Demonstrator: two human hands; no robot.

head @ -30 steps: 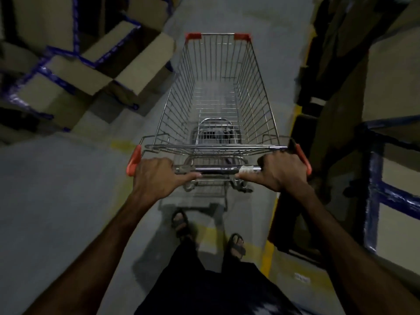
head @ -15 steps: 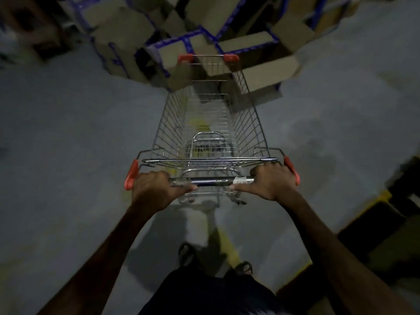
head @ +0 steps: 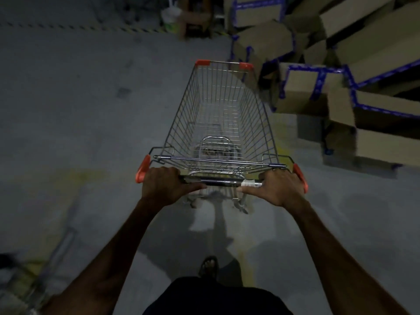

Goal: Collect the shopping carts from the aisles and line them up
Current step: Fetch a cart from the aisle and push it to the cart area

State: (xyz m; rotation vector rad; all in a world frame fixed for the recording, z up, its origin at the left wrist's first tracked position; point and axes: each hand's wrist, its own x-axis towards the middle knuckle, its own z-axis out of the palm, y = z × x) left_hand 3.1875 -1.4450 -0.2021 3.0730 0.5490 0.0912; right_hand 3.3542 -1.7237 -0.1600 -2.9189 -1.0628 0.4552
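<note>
A wire shopping cart is standing on the grey concrete floor directly ahead of the person, its basket holding nothing and its red corner caps showing at the far rim. The left hand is wrapping its fingers over the left end of the dark handle bar, thumb lying along the bar toward the middle. The right hand is gripping the right end of the same bar in the same way, its thumb pointing inward near a pale band on the bar. Both arms are reaching forward nearly straight. To the right of the cart, cardboard boxes sealed with blue tape are lying heaped in a jumble, the nearest one just beside the basket's far right corner. One sandalled foot is showing below the handle, on a faded yellow floor line. At the lower left, blurred metal bars are showing, too smeared to identify
</note>
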